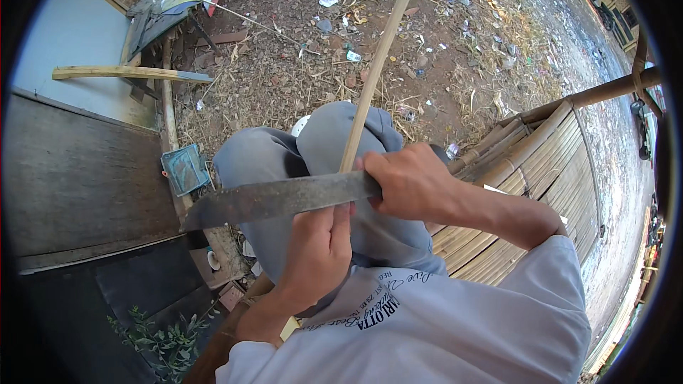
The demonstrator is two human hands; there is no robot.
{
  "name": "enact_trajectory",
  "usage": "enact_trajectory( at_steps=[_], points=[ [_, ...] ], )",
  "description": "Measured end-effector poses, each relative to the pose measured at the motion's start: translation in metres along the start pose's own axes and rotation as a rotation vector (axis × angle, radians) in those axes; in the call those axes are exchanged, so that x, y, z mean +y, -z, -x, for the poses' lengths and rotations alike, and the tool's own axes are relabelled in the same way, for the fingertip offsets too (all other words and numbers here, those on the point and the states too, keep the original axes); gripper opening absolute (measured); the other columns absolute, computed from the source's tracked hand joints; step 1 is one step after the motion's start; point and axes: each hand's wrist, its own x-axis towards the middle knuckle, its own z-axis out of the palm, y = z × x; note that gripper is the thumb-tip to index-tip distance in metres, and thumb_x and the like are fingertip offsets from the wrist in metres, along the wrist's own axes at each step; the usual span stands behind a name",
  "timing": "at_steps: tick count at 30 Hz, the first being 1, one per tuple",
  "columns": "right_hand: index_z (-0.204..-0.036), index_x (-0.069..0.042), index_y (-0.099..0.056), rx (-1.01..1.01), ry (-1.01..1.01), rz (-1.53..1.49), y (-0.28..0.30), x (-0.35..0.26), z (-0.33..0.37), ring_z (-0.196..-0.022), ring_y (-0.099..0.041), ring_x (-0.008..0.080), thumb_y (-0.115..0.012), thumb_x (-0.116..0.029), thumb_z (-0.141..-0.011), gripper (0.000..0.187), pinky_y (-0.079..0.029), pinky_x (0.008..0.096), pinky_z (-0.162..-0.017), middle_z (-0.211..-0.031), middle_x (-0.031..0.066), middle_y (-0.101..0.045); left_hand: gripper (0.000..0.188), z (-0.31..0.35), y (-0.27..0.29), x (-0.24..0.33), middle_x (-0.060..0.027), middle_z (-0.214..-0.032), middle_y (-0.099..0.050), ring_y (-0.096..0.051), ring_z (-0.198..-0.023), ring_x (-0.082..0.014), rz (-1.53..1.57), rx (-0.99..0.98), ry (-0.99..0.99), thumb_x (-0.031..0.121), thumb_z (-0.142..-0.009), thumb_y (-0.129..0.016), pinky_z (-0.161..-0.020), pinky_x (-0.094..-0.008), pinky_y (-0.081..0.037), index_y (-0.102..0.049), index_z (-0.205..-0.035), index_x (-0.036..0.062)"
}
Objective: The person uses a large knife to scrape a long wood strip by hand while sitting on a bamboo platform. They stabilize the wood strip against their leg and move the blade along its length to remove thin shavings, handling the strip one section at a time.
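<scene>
A long pale strip of bamboo or wood (380, 64) runs from my hands, over my knees, up past the top edge. My left hand (320, 242) is closed around its lower part, just below the blade. In my right hand (409, 181) is the handle of a machete (284, 198), its broad, dark, stained blade pointing left. The blade lies across the strip, over my lap. The strip's lower end and the machete's grip are mostly hidden by my fingers.
A bamboo-slat bench (526, 171) is on my right. At the left, a wooden plank (131, 72) juts out near a blue plastic basket (186, 169) and a dark wooden panel (85, 178). Litter and dry stalks cover the ground ahead; a leafy plant (167, 341) grows at lower left.
</scene>
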Motion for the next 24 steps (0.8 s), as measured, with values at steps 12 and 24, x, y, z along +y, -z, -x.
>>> enact_trajectory(
  at_steps=[12,24],
  points=[
    [-0.141,-0.006,-0.026,-0.06,-0.049,-0.411,0.01,-0.001,0.003,-0.058,-0.056,0.0331,-0.054,-0.035,-0.09,0.065,-0.041,0.0403,-0.055,-0.064,0.0163,-0.058,0.025,-0.005,-0.002,-0.011,0.0067,-0.055,-0.036,-0.03,-0.041,-0.0001,0.357,-0.014,0.189,0.022,-0.102,-0.039,-0.035,-0.0195,-0.021,-0.05,-0.088,0.005],
    [-0.147,-0.006,-0.015,-0.042,-0.063,-0.386,0.005,-0.004,0.003,-0.055,-0.058,0.0355,-0.058,-0.053,-0.086,0.088,-0.043,0.0388,-0.054,-0.053,0.0093,-0.057,0.031,0.007,-0.005,-0.009,0.0014,-0.054,-0.043,-0.037,-0.045,-0.0053,0.089,0.042,0.045,0.017,-0.1,-0.041,-0.041,-0.0249,-0.028,-0.049,-0.074,0.0012]
  ],
)
